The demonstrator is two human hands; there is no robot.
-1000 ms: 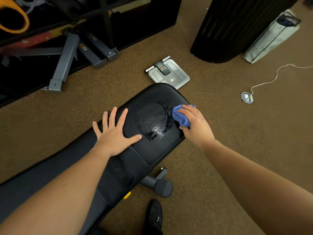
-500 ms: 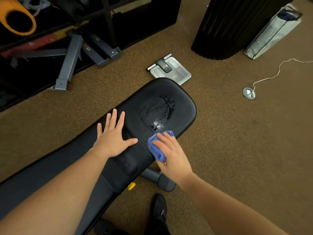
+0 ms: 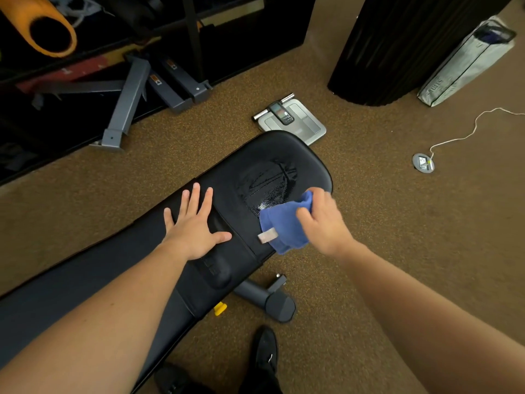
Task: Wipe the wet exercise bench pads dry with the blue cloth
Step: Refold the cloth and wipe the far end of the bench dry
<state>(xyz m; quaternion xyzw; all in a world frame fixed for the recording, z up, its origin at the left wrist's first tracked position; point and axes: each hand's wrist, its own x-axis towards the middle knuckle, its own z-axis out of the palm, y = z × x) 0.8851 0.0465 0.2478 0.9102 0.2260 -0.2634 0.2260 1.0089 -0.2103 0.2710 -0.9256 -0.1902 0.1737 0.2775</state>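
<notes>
I saw the left hand (image 3: 196, 231) lie flat on the black bench pad (image 3: 306, 157), fingers spread wide. The right hand (image 3: 326, 220) held the blue cloth (image 3: 284, 226), its fingers curled round it, at the near edge of the pad, just beside the shiny wet patch (image 3: 267, 186). A grey scale (image 3: 298, 123) lay on the carpet past the pad's far end.

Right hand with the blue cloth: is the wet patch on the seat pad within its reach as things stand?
Probably yes. The right hand grips the blue cloth at the wet patch's near edge; nothing lies between. The left hand rests flat on the pad, off to the side.
</notes>
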